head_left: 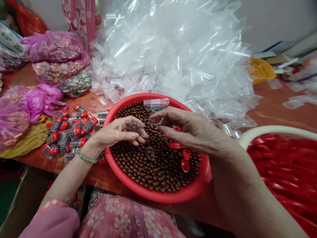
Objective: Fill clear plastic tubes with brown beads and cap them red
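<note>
My left hand [120, 131]: curled round clear plastic tube [134, 126] | my right hand [187, 127]: half-open, seemingly empty | frame centre: round red plastic basin [158, 197] holding glossy brown balls [138, 168]

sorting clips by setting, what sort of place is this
Probably a packing workshop, possibly in a home, judging by the red basin of brown balls, heap of clear plastic cases and pile of filled, red-capped containers.
</note>
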Demonstrator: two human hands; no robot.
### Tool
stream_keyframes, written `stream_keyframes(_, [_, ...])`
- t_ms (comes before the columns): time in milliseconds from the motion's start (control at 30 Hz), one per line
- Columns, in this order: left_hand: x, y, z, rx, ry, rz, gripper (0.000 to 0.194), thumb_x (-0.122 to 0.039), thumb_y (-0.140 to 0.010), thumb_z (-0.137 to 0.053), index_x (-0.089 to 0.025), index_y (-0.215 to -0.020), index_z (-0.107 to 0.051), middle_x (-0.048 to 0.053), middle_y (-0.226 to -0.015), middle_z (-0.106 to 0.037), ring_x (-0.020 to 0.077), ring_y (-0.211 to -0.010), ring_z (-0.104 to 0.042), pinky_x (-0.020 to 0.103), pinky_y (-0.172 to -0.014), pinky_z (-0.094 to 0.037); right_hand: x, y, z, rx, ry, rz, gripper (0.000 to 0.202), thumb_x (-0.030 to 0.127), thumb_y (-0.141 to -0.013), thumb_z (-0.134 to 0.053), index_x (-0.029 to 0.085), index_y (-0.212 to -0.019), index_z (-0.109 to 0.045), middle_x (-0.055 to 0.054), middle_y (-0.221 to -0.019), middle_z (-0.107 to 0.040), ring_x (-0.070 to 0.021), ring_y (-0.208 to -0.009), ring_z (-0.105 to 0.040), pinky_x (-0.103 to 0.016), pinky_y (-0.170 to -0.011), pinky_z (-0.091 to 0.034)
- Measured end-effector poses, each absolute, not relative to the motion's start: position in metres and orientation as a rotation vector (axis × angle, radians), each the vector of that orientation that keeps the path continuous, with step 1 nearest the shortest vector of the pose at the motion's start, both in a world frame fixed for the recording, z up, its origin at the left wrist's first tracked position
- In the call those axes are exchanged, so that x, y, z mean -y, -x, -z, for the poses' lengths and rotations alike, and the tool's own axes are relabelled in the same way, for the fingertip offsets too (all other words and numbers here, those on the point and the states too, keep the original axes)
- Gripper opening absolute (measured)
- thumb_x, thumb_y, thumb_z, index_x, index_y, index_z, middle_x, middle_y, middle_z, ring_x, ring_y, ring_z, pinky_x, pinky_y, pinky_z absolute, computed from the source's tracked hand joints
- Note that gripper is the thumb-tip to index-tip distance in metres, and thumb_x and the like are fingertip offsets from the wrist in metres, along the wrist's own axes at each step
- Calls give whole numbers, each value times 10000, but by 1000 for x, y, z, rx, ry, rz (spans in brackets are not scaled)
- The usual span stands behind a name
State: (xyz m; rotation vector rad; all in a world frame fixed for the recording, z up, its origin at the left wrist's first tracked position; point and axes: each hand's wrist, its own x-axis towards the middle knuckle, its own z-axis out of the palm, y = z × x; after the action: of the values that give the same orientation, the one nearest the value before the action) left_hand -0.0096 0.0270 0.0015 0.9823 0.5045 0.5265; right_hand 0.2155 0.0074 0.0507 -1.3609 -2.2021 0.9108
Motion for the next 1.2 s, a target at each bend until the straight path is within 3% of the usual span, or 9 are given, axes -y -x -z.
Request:
stream_keyframes(333, [-32, 1, -2, -735, -1241, -655, 268, -219, -758, -725, -134, -1001, -649, 48, -948, -700, 127, -885, -652, 246, -805, -511, 24, -273, -22, 2535, 1760, -687, 245, 248, -872, -518, 167, -1078, -623, -109, -1032, -659, -251, -976, -604, -358, -851, -462])
stream_keyframes(533, [-32, 2, 2, -655, -1080, -681, 309, -252, -742, -756, -139, -1009, -646, 57, -934, -707, 157, -889, -671, 292, -809, -545, 27, -265, 8, 2804, 1733, -305, 211, 119, -824, -514, 152, -968, -664, -100, -931, -682, -248, -874, -585, -353, -764, -414])
stream_keyframes(667, [-32, 5, 4, -634, -996, -653, 363, -197, -709, -779, -138, -1038, -638, 64, -931, -712, 167, -897, -677, 303, -812, -543, 27, -266, 17, 2813, 1701, -229, 190, 107, -835, -494, 154, -878, -673, -110, -890, -681, -235, -813, -589, -356, -720, -406])
stream_keyframes(867, [-31, 6, 5, -568, -962, -610, 423, -133, -682, -788, -139, -1069, -617, 77, -944, -718, 167, -903, -683, 306, -835, -524, 24, -263, -3, 2233, 1514, -626, 176, 349, -897, -544, 201, -894, -638, -67, -861, -663, -204, -809, -598, -341, -745, -466])
stream_keyframes(1033, [-29, 7, 4, -551, -902, -594, 458, -128, -660, -803, -142, -1073, -606, 70, -924, -712, 166, -878, -691, 301, -814, -534, 15, -242, -14, 1605, 1469, -1236, 336, 492, -832, -629, 213, -1019, -617, -20, -768, -672, -146, -654, -601, -269, -605, -479])
stream_keyframes(1200, [-28, 6, 3, -550, -860, -594, 482, -179, -630, -835, -143, -1056, -612, 75, -980, -689, 175, -846, -704, 289, -762, -549, 5, -226, -15, 1174, 1430, -1547, 476, 514, -743, -720, 202, -1093, -634, 19, -607, -598, -83, -473, -464, -197, -412, -331])
